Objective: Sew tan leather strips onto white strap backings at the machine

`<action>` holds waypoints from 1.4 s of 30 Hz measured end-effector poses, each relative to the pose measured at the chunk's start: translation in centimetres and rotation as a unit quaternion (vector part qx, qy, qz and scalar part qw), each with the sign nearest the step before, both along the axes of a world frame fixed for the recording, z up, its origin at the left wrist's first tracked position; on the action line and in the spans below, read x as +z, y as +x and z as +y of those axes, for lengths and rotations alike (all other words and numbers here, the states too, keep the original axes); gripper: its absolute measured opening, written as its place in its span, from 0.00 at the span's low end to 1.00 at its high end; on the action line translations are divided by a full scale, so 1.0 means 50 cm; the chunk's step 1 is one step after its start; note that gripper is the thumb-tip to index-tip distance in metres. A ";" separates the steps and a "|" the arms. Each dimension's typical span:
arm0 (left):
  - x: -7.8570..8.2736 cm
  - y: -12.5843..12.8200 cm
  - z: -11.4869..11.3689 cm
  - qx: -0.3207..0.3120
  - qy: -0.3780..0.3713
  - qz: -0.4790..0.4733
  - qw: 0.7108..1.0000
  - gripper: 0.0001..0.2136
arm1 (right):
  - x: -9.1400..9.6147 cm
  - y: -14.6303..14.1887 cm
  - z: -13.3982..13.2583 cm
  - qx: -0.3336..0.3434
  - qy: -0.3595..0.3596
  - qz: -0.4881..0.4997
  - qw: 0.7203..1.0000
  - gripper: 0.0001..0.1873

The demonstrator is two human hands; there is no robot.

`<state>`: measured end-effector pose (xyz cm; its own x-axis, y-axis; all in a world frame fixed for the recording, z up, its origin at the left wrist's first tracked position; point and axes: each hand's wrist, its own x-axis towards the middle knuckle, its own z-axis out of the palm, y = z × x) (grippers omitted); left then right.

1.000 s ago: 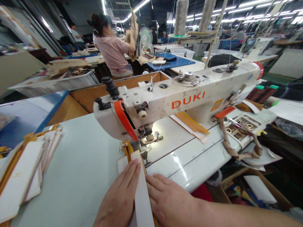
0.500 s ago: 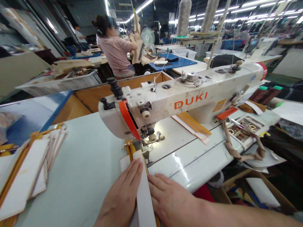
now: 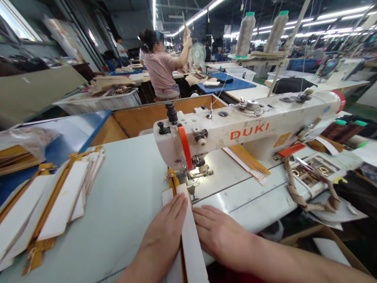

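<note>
A long white-backed panel with a mustard zipper strip (image 3: 173, 180) along it lies in front of the sewing machine (image 3: 250, 129), its top end just left of the presser foot area (image 3: 203, 171). A small metal pull shows at the zipper's end. My left hand (image 3: 167, 224) rests flat on the panel (image 3: 191, 236), fingers stretched toward the machine. Along the panel's right edge lies my right hand (image 3: 216, 230), fingers extended and touching it. The panel's near end runs out of view at the bottom.
Several similar zippered panels (image 3: 63, 200) lie in a pile on the left of the table. Mustard strips (image 3: 247, 161) lie behind the needle area, and a parts tray (image 3: 315, 173) sits at right. A co-worker (image 3: 160, 70) stands beyond the wooden-sided box (image 3: 132, 120).
The view has swung left and slightly up, so the machine appears further right. My hands keep about the same place on the panel. The co-worker's arms are raised higher.
</note>
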<state>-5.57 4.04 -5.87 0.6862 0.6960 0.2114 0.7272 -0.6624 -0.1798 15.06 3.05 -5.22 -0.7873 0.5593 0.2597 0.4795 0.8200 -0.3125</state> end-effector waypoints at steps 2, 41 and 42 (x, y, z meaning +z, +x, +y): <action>0.005 0.000 0.000 0.001 -0.010 0.000 1.000 0.24 | -0.004 -0.004 0.007 -0.017 0.017 0.013 1.000 0.14; -0.020 0.028 0.061 -0.025 0.130 -0.006 0.991 0.19 | -0.023 -0.009 0.119 0.042 0.194 0.047 0.979 0.11; -0.018 0.031 0.067 -0.028 0.133 -0.013 0.991 0.19 | -0.023 -0.007 0.126 0.043 0.193 0.048 0.979 0.11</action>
<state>-4.01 7.40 -6.78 0.7144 0.5745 0.3995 0.6971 -0.6336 -0.3355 14.71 9.33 -6.36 -0.7892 0.3369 0.5135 0.3863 0.9223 -0.0114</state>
